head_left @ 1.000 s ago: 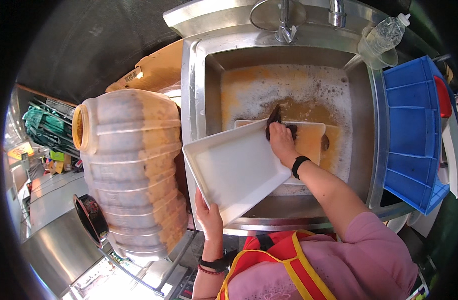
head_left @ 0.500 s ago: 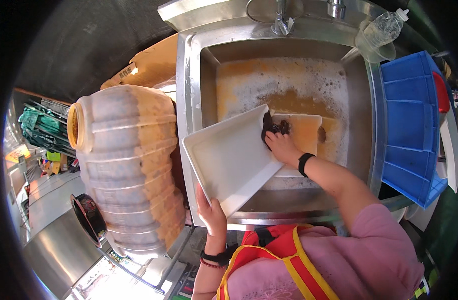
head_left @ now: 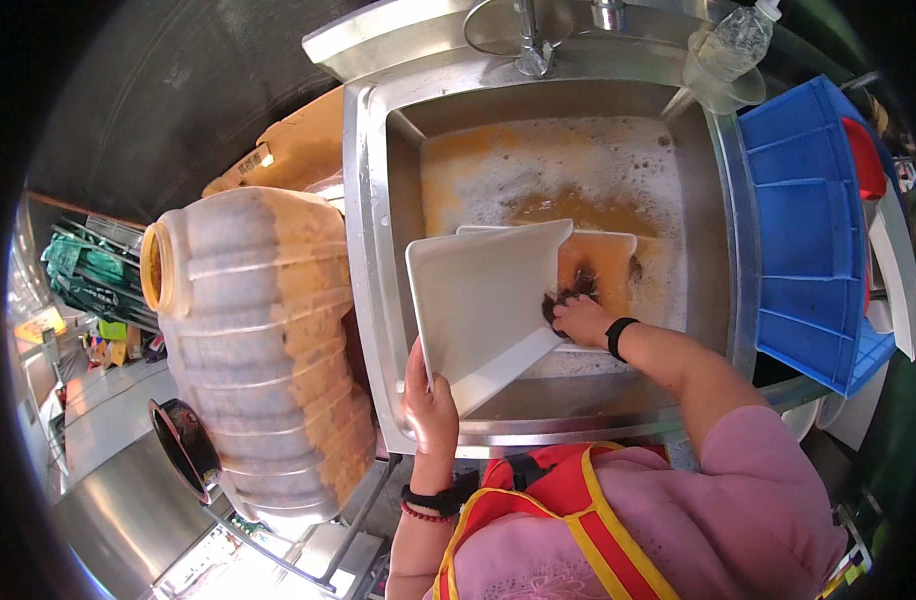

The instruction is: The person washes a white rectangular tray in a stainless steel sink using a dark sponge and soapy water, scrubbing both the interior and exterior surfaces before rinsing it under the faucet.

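Observation:
A white rectangular tray (head_left: 483, 305) is tilted over the sink, its far-right part above the soapy water. My left hand (head_left: 431, 408) grips its near-left edge, thumb on the inner side. My right hand (head_left: 584, 320) is closed on a dark, wet cloth (head_left: 553, 306) at the tray's right edge; its fingers are partly hidden. Beneath lies a second white tray (head_left: 623, 240), mostly under brownish water, with dark patches showing in it.
The steel sink (head_left: 376, 250) holds foamy water under a faucet (head_left: 531, 55). A large ribbed plastic barrel (head_left: 248, 350) lies left of it. On the right stand a blue crate (head_left: 798, 230) and a clear bottle (head_left: 743, 42) in a plastic cup.
The raised tray has turned and shifted right relative to the sink. My right hand has moved the cloth nearer along the tray's right edge. My left hand keeps its grip.

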Available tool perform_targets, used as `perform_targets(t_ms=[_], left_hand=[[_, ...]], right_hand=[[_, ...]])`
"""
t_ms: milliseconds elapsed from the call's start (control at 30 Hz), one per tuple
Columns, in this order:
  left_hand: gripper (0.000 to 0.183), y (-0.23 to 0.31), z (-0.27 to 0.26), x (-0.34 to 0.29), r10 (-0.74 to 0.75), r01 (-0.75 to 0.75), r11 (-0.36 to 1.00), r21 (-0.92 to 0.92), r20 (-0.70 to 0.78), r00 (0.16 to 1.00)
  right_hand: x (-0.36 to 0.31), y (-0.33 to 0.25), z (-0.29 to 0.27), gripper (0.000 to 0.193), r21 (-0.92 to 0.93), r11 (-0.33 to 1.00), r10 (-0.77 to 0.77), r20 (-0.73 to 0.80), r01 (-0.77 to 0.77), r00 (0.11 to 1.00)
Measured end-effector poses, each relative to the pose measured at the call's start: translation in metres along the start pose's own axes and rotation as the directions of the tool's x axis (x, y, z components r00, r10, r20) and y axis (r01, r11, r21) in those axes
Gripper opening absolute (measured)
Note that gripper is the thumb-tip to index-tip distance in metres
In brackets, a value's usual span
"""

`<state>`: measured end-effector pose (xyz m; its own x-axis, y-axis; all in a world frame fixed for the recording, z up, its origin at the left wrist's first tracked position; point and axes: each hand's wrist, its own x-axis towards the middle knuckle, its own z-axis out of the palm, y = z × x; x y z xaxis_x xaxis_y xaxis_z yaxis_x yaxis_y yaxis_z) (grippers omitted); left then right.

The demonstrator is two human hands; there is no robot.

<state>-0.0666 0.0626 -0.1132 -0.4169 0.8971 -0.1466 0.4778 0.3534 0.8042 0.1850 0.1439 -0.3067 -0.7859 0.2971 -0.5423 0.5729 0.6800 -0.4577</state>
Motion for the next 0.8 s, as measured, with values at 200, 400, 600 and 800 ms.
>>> perform_targets(t_ms=[200, 400, 600, 800], left_hand=[[0.053, -0.001, -0.026, 0.014, 0.094, -0.086, 0.99, 0.112, -0.072, 0.993], [0.057, 0.026, -0.032, 0.024, 0.579, -0.59, 0.729, 0.347, 0.148, 0.802], [0.06, 0.03, -0.029, 0.023, 0.668, -0.737, 0.604, 0.305, 0.31, 0.676], [0.053, 0.026, -0.021, 0.015, 0.643, -0.739, 0.628, 0.245, 0.371, 0.67]], right_hand=[[-0.054, 0.039, -0.044, 0.029, 0.021, 0.973, 0.202, 0.393, -0.228, 0.897], [-0.048, 0.102, -0.132, 0.034, 0.631, 0.723, 0.497, -0.194, -0.281, 0.846], [0.001, 0.167, -0.118, 0.057, 0.581, 0.64, 0.733, -0.266, -0.503, 0.626], [0.031, 0.197, -0.057, 0.056, 0.505, 0.663, 0.697, -0.146, -0.553, 0.702]])
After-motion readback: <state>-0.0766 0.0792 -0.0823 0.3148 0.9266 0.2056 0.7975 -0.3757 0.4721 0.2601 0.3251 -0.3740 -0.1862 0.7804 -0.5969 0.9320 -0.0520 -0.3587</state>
